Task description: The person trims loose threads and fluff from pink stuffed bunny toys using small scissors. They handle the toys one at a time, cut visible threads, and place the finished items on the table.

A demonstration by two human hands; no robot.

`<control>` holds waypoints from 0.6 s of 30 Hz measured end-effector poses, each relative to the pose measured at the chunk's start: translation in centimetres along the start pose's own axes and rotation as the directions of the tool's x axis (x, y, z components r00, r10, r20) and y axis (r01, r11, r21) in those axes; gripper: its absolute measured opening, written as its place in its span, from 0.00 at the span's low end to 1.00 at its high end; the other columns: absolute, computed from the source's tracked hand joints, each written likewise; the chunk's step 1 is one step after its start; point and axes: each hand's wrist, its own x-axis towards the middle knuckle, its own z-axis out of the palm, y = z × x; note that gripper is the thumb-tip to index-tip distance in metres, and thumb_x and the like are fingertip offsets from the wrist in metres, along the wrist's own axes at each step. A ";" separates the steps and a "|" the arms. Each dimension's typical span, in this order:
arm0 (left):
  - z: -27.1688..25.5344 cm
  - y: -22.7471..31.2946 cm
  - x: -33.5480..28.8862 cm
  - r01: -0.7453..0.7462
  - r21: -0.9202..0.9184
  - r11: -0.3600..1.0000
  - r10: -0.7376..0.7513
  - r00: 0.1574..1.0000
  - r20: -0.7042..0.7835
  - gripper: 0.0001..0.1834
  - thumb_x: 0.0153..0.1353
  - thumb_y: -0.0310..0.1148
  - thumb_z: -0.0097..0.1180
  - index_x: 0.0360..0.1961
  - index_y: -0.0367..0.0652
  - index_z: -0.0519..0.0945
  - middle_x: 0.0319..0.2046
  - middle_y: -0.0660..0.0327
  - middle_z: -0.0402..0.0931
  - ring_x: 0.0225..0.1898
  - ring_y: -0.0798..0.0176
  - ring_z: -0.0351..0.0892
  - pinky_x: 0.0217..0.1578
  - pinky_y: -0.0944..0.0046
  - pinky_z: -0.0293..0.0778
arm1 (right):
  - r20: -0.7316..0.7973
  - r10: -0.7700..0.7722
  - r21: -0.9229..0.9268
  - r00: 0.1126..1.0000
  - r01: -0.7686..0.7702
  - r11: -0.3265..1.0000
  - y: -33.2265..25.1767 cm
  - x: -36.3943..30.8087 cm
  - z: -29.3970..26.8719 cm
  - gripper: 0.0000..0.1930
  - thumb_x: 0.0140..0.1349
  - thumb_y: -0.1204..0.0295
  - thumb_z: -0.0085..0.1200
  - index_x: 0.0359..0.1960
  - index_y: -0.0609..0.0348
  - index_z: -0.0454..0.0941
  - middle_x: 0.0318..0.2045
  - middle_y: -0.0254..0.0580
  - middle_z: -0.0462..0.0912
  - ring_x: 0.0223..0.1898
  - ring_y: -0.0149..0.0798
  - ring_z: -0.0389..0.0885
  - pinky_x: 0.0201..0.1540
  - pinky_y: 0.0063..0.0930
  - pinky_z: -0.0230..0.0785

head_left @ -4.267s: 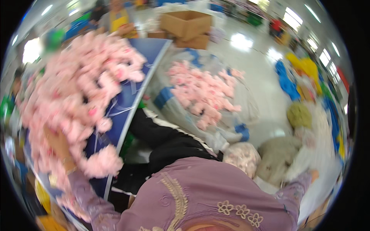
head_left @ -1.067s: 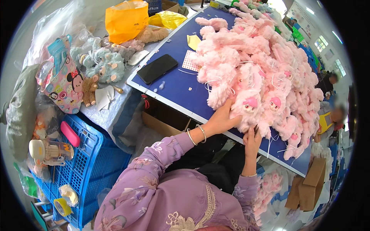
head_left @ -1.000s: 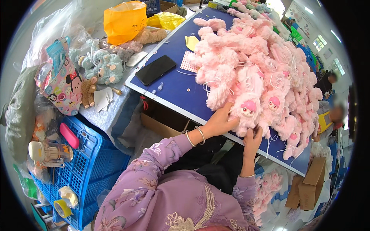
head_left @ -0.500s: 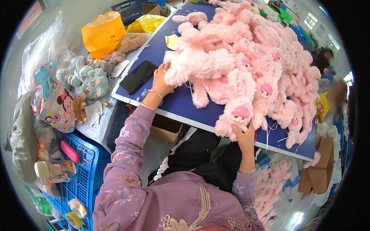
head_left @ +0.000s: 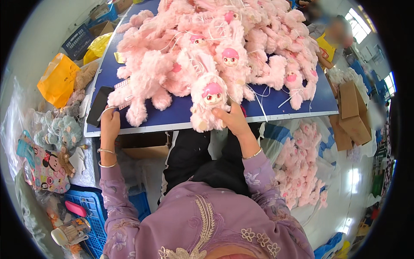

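Note:
A pink plush doll (head_left: 210,113) with a pink-capped face and long ears lies at the table's near edge, face up. My right hand (head_left: 234,119) is closed on its lower right side, thumb on top. At the table's left, my left hand (head_left: 111,124) has its fingers closed in a pinch, with a thin white strand showing at the fingertips. Right beside it are a black phone (head_left: 98,105) and a pink checked sheet (head_left: 122,92), partly under the fur. A large heap of matching pink plush dolls (head_left: 181,39) covers much of the blue table (head_left: 172,113).
On the left are an orange bag (head_left: 58,82), grey-blue plush toys (head_left: 64,130), a blue crate (head_left: 88,216) and a clear bottle (head_left: 72,232). More pink plush (head_left: 299,168) fills a bag on the floor at right, below a cardboard box (head_left: 353,113). Another person (head_left: 332,41) is at the far right.
My view has turned, shifting the table in the picture. My left hand has come away from the pink plush fur to beside the phone. The right hand keeps its hold on the doll.

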 end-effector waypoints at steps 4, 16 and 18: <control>0.8 0.0 -1.8 0.202 -0.163 0.966 -0.221 0.969 -0.109 0.15 0.62 0.26 0.47 0.46 0.30 0.78 0.43 0.51 0.80 0.43 0.61 0.78 0.46 0.66 0.72 | -0.025 0.021 -0.046 0.999 -0.022 0.999 0.1 -0.8 -0.4 0.34 0.57 0.63 0.61 0.61 0.73 0.65 0.55 0.47 0.74 0.54 0.34 0.71 0.59 0.29 0.62; 8.9 8.7 -2.0 -0.084 0.061 0.995 0.093 0.979 -0.182 0.24 0.54 0.35 0.62 0.48 0.30 0.72 0.45 0.43 0.73 0.47 0.41 0.73 0.49 0.52 0.70 | -0.135 0.045 -0.118 0.990 -0.062 0.991 0.3 -2.9 -0.2 0.14 0.62 0.66 0.60 0.41 0.64 0.74 0.26 0.28 0.75 0.19 0.19 0.67 0.19 0.17 0.58; 10.4 9.1 -0.7 -0.168 0.148 0.975 0.194 0.964 -0.180 0.27 0.52 0.38 0.64 0.47 0.28 0.72 0.44 0.42 0.72 0.47 0.40 0.72 0.49 0.49 0.69 | -0.132 -0.008 -0.135 0.991 -0.010 0.991 0.8 -3.3 -0.8 0.14 0.62 0.67 0.60 0.41 0.64 0.74 0.26 0.29 0.75 0.20 0.19 0.67 0.19 0.16 0.59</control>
